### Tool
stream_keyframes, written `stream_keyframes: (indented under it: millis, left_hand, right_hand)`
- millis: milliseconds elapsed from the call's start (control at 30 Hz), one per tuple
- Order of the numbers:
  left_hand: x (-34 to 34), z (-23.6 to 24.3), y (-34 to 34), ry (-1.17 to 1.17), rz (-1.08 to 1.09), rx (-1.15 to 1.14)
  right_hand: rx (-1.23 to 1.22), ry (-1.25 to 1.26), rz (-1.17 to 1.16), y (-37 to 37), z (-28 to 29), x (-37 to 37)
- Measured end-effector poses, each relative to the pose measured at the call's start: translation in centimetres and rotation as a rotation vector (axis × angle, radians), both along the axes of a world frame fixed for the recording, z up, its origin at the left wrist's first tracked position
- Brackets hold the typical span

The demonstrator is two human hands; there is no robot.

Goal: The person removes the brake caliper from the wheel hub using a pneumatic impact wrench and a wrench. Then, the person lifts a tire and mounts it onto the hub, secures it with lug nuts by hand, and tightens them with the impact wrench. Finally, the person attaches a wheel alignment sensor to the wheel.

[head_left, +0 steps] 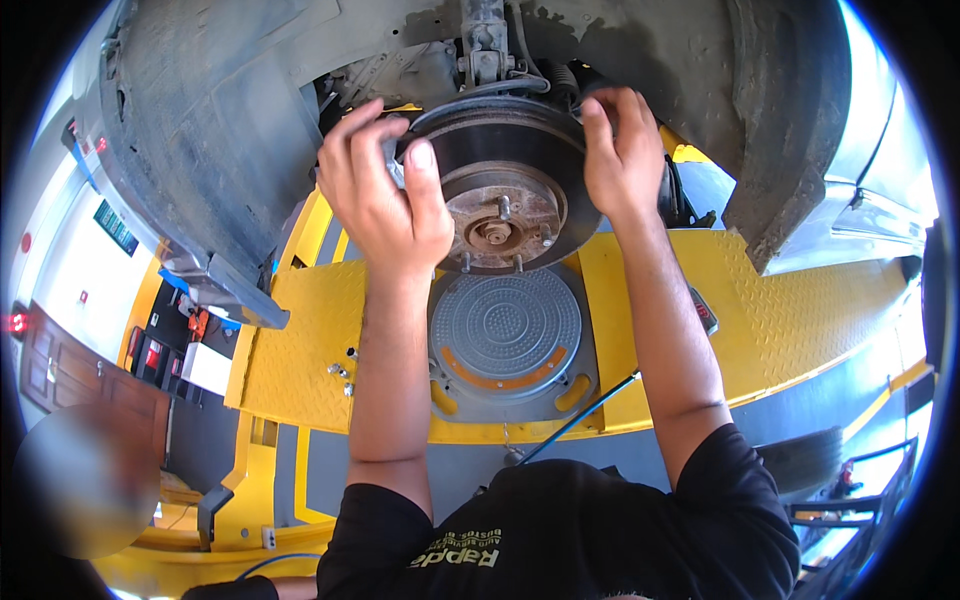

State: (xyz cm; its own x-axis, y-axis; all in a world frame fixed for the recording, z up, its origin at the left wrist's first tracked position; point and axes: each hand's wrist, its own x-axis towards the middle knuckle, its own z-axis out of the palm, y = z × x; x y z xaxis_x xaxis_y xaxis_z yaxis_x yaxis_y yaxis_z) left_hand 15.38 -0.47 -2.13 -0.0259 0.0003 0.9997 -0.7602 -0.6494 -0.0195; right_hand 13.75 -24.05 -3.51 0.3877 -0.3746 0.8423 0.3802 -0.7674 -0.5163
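A brake disc (508, 140) with a rusty hub (497, 232) and bare wheel studs sits in front of me. My left hand (385, 195) is raised at the disc's left side, thumb and fingers apart; a pale patch shows between them, and I cannot tell what it is. At the disc's upper right edge is my right hand (625, 155), thumb apart from the bent fingers, with nothing visible in it. Whether either hand touches the disc is unclear. Above it rises a suspension strut (485, 45).
Wheel-arch panels flank the disc. Below it, a round grey turntable (505, 325) sits in a yellow lift platform (680, 380). Several wheel nuts (342, 372) lie on the platform's left. A dark hose (580, 415) crosses its front edge. A tyre (803, 462) stands lower right; another person's arm (295, 587) shows lower left.
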Motion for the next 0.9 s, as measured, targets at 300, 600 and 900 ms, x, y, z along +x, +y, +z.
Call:
stream_keyframes:
  millis: [300, 600, 900]
  left_hand:
    - [3.9, 1.0, -1.7, -0.066, 0.252, 0.035]
    - [4.1, 0.7, -1.5, -0.082, 0.281, 0.078]
    - [4.1, 1.0, -1.7, -0.042, 0.352, 0.069]
  right_hand:
    - [-0.290, -0.008, -0.229, 3.1, 1.6, 4.5]
    - [-0.090, -0.074, -0.009, 2.2, 1.4, 4.2]
    - [-0.058, 0.066, -0.022, 3.1, 3.4, 3.0]
